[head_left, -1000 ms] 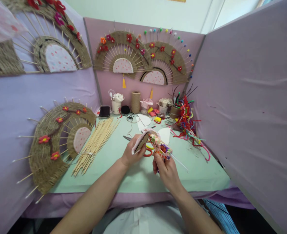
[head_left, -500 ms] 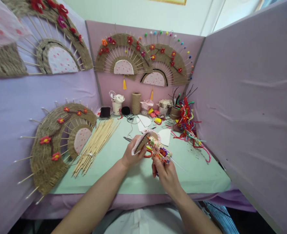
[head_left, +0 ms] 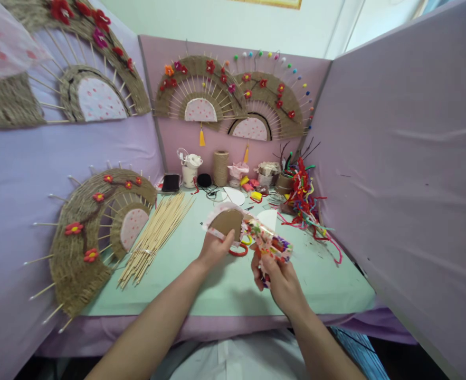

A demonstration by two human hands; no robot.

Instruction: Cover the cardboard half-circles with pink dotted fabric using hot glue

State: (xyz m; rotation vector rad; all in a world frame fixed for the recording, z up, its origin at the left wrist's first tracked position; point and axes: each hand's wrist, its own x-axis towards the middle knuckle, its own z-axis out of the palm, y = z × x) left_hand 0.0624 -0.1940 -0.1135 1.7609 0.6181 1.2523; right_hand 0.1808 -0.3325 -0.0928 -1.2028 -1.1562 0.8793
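My left hand (head_left: 214, 248) is closed on a brown cardboard half-disc (head_left: 227, 221) edged with pale cloth, held upright above the green table (head_left: 225, 287). My right hand (head_left: 279, 277) grips a colourful patterned glue gun (head_left: 270, 241); its tip points toward the half-disc's lower right edge. Red-handled scissors (head_left: 238, 249) lie on the table just under both hands.
A bundle of bamboo sticks (head_left: 157, 232) lies left of my hands. A woven twine fan (head_left: 94, 227) leans on the left panel. Twine spool (head_left: 220, 166), white jar (head_left: 189, 167), phone (head_left: 171, 182), white paper shapes (head_left: 268, 217) and a heap of pipe cleaners (head_left: 306, 203) stand behind.
My left hand has turned the half-disc from edge-on to show its brown flat face and raised it a little. My right hand with the glue gun has shifted slightly right.
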